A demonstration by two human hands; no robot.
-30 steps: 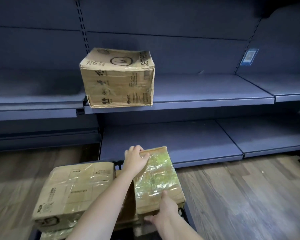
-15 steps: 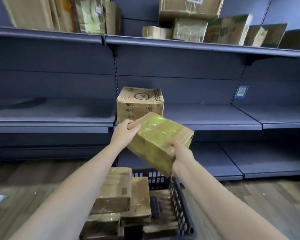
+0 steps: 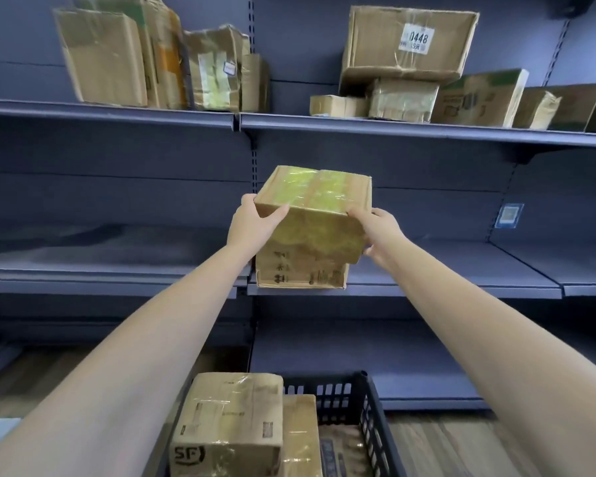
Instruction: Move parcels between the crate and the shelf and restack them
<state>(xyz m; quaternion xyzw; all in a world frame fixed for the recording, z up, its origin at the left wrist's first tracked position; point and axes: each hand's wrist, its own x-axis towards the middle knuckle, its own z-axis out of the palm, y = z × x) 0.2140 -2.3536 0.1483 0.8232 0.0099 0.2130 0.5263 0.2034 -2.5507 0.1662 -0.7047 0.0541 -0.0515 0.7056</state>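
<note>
Taped box (image 3: 315, 215) is gripped at both sides by left hand (image 3: 252, 223) and right hand (image 3: 381, 232); it should be lowered level onto the shelved box (image 3: 301, 271).

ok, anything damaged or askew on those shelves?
Yes. On the top shelf the labelled box sits tilted on smaller boxes, its lower edge crushed, and a torn box leans left of it. The taped box held by both hands looks intact.
</note>
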